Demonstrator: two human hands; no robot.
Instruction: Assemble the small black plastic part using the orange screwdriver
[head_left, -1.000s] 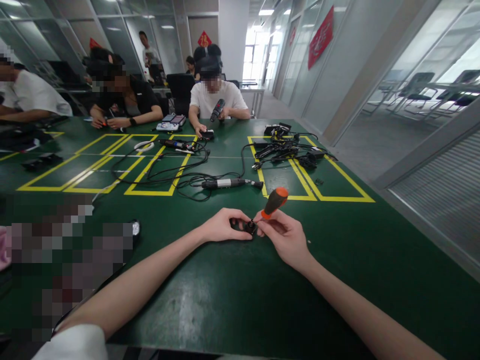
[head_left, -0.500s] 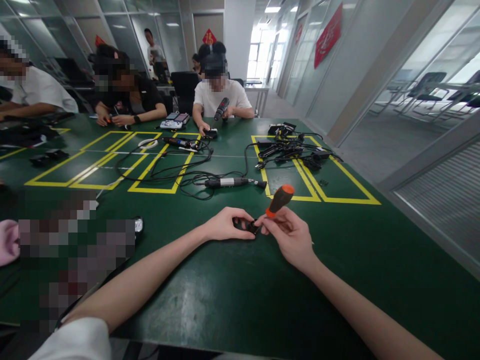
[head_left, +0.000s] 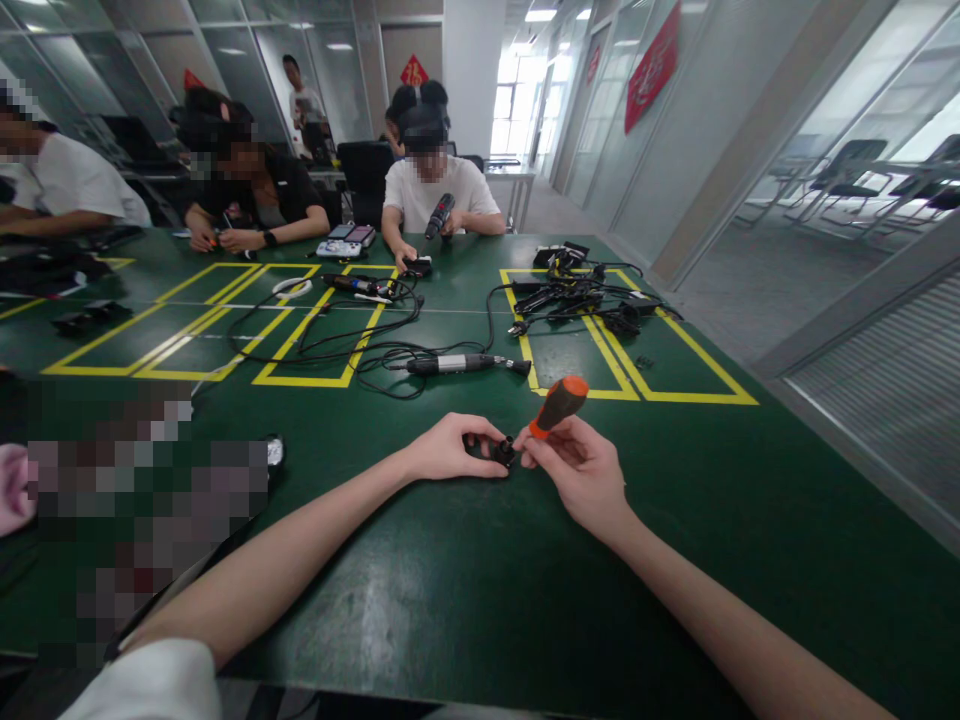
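My left hand (head_left: pixel 454 447) is closed around a small black part (head_left: pixel 504 452) low over the green table (head_left: pixel 420 580). The fingers cover much of that part, so I cannot make out its kind. In my right hand (head_left: pixel 581 468) is a screwdriver (head_left: pixel 559 407) with an orange and dark grey handle. Its handle leans up and to the right, and the fingers wrap its lower end. The blade is mostly hidden by the fingers, beside the black part; whether it touches the part I cannot tell.
Beyond my hands lies a corded grey and black power tool (head_left: pixel 457 365). Another black tool (head_left: pixel 356 286) sits farther left. A pile of black cables (head_left: pixel 574 295) rests within yellow tape at the right. Across the table a person (head_left: pixel 439 185) holds a drill (head_left: pixel 440 216).
The screwdriver handle has tipped slightly to the right and lower, and its lower end has moved a little away from the black part. My left hand keeps its hold.
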